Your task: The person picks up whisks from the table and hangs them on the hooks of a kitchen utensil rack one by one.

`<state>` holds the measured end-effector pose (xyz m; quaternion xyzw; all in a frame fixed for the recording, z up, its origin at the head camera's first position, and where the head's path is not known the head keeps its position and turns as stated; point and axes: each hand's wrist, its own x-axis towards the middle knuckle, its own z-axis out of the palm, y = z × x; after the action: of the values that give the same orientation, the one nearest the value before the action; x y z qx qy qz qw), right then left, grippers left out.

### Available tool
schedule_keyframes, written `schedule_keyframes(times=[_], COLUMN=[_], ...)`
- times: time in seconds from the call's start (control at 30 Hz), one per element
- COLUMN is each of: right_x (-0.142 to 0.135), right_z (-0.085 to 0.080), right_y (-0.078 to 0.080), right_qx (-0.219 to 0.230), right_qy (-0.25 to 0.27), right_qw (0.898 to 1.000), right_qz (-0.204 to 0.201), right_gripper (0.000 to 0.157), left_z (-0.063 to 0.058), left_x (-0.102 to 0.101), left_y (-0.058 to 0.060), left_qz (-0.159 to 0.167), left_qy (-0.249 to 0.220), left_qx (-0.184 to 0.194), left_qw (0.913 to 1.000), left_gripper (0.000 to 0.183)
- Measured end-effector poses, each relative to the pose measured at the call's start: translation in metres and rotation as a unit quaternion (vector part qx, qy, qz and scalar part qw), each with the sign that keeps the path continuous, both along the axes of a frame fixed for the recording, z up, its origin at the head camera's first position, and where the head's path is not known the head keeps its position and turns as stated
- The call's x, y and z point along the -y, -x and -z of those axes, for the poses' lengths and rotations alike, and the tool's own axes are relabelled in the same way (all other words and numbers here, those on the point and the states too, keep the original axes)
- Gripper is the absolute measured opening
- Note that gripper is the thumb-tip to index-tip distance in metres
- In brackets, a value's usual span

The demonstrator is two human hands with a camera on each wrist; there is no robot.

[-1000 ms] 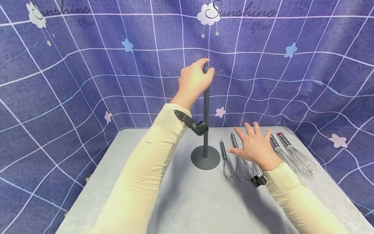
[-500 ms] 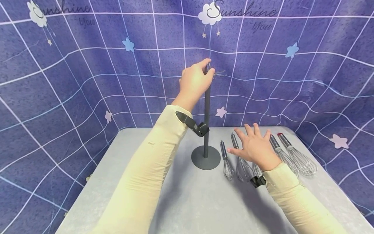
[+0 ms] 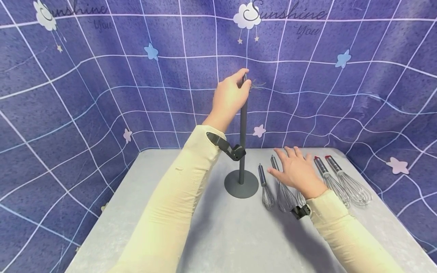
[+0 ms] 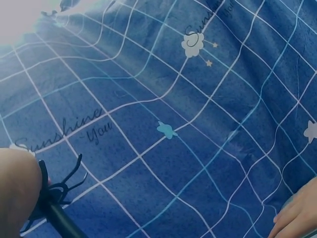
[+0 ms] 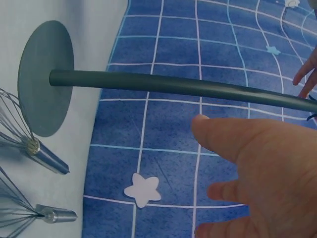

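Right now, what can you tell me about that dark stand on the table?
The stand is dark grey and looks like painted metal: a flat round base, a slim post and thin curved hooks at the top, partly hidden by the left hand, which grips the stand there. Nothing hangs from the hooks that show. It stands upright on the pale table, beside a small whisk.

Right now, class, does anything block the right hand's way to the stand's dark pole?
Nothing visible does: in the right wrist view, only patterned cloth shows in the gap between the right hand and the pole.
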<state>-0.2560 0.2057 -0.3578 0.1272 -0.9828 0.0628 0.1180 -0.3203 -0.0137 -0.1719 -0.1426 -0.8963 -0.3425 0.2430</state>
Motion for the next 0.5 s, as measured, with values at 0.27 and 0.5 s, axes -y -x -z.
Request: schedule_keyframes(times=[0.27, 0.5], right_x=[-0.001, 0.002], right_z=[0.01, 0.014], right_y=[0.014, 0.024], right_qx=[0.009, -0.015], right_qy=[0.094, 0.153], right_qw=[0.995, 0.988], right_qz=[-0.02, -0.013], right_gripper=[0.074, 0.065], left_z=[0.004, 0.002], left_x=[0.002, 0.003], left_y=[0.002, 0.005], left_qz=[0.024, 0.045], left_qy=[-0.049, -0.072], left_qx=[0.006, 0.02], left_qw=[0.9985, 0.9962], left_gripper=[0.041, 0.039])
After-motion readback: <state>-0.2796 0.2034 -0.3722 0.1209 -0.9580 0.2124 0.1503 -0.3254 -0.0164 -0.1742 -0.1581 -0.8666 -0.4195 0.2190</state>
